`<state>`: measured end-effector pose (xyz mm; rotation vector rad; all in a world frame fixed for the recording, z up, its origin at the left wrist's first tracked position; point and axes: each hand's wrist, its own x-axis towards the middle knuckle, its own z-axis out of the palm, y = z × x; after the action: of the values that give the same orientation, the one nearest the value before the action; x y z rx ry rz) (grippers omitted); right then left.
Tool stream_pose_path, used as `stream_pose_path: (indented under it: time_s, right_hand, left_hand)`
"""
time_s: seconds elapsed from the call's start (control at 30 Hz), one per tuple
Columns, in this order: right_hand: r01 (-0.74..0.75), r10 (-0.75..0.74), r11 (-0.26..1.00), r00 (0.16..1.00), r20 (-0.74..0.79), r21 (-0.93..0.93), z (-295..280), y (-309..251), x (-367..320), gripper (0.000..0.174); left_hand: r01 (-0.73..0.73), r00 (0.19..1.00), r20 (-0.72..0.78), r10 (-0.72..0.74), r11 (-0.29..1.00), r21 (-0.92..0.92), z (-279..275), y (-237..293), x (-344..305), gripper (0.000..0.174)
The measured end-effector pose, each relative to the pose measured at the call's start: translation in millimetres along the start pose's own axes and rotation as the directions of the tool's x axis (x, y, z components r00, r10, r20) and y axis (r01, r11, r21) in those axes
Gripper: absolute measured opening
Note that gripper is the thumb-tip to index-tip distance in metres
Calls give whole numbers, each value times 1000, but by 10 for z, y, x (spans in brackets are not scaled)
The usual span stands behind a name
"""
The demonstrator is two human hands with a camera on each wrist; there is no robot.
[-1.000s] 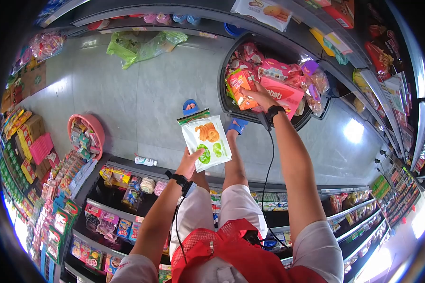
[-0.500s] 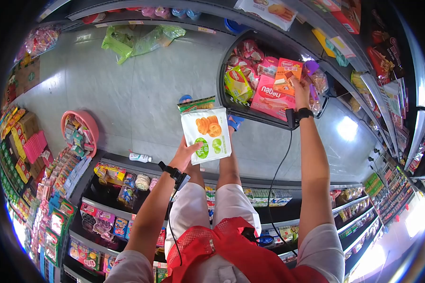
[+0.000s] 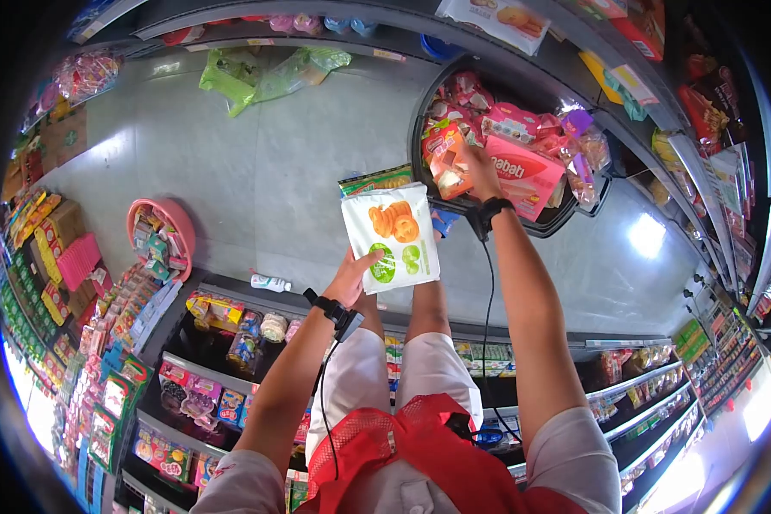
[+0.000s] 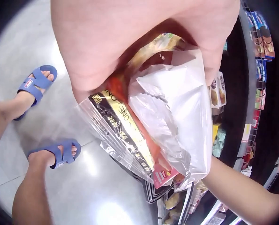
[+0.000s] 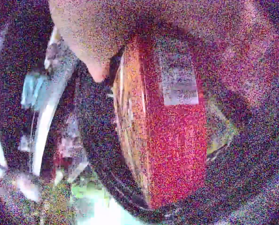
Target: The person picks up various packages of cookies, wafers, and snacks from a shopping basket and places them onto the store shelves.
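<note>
My left hand (image 3: 351, 278) grips a white bag (image 3: 392, 227) with cookies pictured on its front, thumb across its lower left corner. Behind it a second packet with a green top (image 3: 377, 180) sticks out; the left wrist view shows its black and gold strip (image 4: 123, 131) beside the white bag. Over the left part of a black basket (image 3: 417, 146), my right hand (image 3: 481, 176) holds an orange wafer box (image 3: 447, 161). The right wrist view is grainy and shows the box's red side (image 5: 177, 154). A pink "nabati" box (image 3: 527, 176) lies right of that hand among several pink packets.
Shelves with snack bags (image 3: 497, 21) run behind the basket. A green plastic bag (image 3: 270, 79) and a white bottle (image 3: 271, 283) lie on the floor; a pink tub (image 3: 188, 240) of small packets stands left. A cable (image 3: 486, 317) hangs from the right wrist.
My right hand carried the orange wafer box right across the basket, then back to its left part, exposing and then covering a yellow-green packet. The left hand keeps its hold on the white bag.
</note>
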<state>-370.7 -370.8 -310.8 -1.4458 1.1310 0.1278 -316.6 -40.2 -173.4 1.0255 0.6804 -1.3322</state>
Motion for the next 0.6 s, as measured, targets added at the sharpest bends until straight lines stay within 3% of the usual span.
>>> stream_pose_path:
  time_s: [0.03,0.13,0.17,0.3,0.4,0.5,0.6]
  right_hand:
    - [-12,15,998,999,41,-58,-65,7,81,61]
    - [-276,273,951,961,42,135,-188,588,417,67]
    - [-441,436,896,896,85,55,-188,191,281,55]
    - [-254,303,943,922,241,-213,-144,332,546,31]
    - [-49,154,812,979,133,-582,-97,520,739,31]
    - [-52,141,671,988,59,-740,-104,690,810,38]
    - [-13,289,676,924,249,-737,-231,549,806,52]
  left_hand:
    - [0,1000,-3,0,1000,-4,-16,-15,-3,62]
    - [-2,1000,-11,2,1000,-12,-103,-96,52,61]
    - [1,1000,-21,-1,1000,-12,-141,-139,60,60]
    - [-14,1000,-20,13,999,-34,-164,-192,30,60]
    - [-3,1000,-20,2,1000,-21,-145,-162,18,59]
    - [-23,1000,15,23,1000,-20,-100,-104,83,60]
    - [19,1000,0,-19,999,-45,-2,11,171,60]
